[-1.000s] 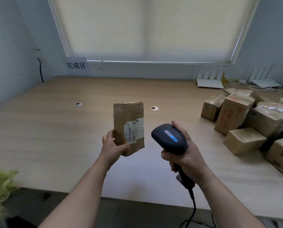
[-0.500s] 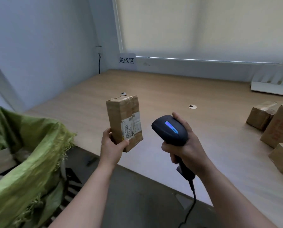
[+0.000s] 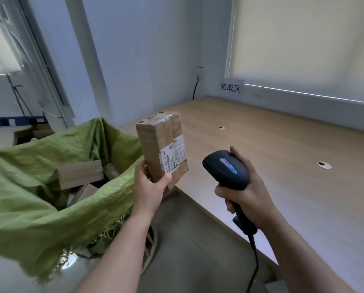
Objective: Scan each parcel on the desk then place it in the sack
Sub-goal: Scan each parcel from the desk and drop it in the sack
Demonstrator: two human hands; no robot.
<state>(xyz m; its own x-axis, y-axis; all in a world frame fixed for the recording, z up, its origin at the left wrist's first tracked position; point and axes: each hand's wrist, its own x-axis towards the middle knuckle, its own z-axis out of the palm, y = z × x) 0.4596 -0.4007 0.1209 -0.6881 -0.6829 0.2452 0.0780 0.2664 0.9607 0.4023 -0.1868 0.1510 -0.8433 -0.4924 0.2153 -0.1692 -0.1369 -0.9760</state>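
One parcel is pinched upright at its lower end by the left hand, beside the green sack; the scanner is gripped in the right hand. Sacking seems next; a leftward carry and release are called for. "完成区" is read on the wall sign; the parcel's label is too blurred.

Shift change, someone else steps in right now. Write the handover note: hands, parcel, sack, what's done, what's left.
Left hand grips a taped brown parcel by its lower end, upright, label facing the camera, held in the air between the desk edge and the green sack.
Right hand grips the black scanner, corded, beside the parcel.
The sack stands open at left with boxes already inside.
Done: parcel lifted off the desk. Whether it has been scanned cannot be told.
Left: confirm the scan, drop it in the sack. No other parcels show in this view.
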